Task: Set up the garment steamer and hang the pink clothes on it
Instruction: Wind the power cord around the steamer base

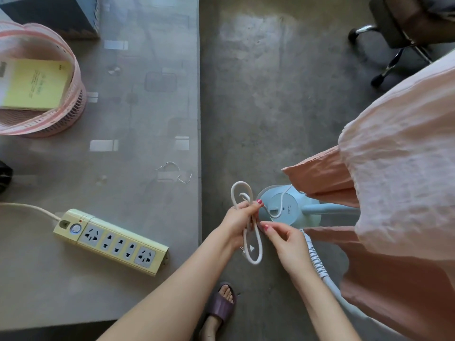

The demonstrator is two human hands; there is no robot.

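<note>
1. Above the floor, beside the table [123, 303]: coiled power cord [251, 232], left hand [240, 223] grip wrapped round the loops, right hand [283, 236] pinching one strand.
2. Steamer base [288, 207] just behind; pink clothes [394, 168] hanging at right.
3. Best uncoiled fully, kinks out, before reaching the power strip [110, 239].

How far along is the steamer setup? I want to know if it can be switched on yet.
Done, it seems: the pink clothes already hang over the steamer base. In hand: the left hand grips the looped white cord while the right hand pinches at it, apparently undoing it. Left: nothing is plugged into the power strip on the table, so it is not ready.
</note>
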